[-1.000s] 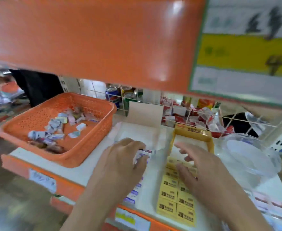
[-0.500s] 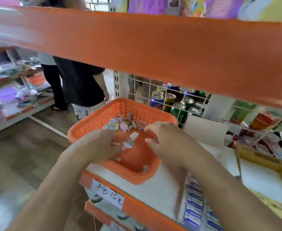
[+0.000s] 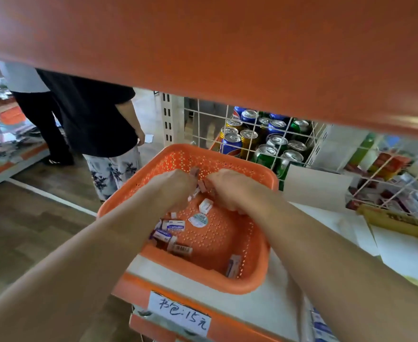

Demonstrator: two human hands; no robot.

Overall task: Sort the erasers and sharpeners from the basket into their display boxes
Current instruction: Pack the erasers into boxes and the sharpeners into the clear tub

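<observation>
An orange perforated basket (image 3: 249, 275) sits on the shelf in front of me. Both my hands reach into its far half, side by side. My left hand (image 3: 175, 187) has its fingers curled down over small pinkish and white pieces, one sticking up at its fingertips. Fingers of my right hand (image 3: 230, 190) are curled too, against a small piece between the two hands. Loose in the basket lie wrapped white erasers (image 3: 174, 225), a small white sharpener (image 3: 206, 206), a round sticker-topped piece (image 3: 198, 220) and a boxed eraser (image 3: 233, 265). A yellow display box (image 3: 398, 222) shows at the right.
An orange upper shelf (image 3: 227, 50) hangs low across the top. Drink cans (image 3: 262, 141) stand behind a white wire grid. A person in a black top (image 3: 96, 119) stands in the aisle at the left. A handwritten price label (image 3: 180, 314) is on the shelf edge.
Both hands left the display boxes at the right and moved into the basket. They have since closed together over pieces in its far half.
</observation>
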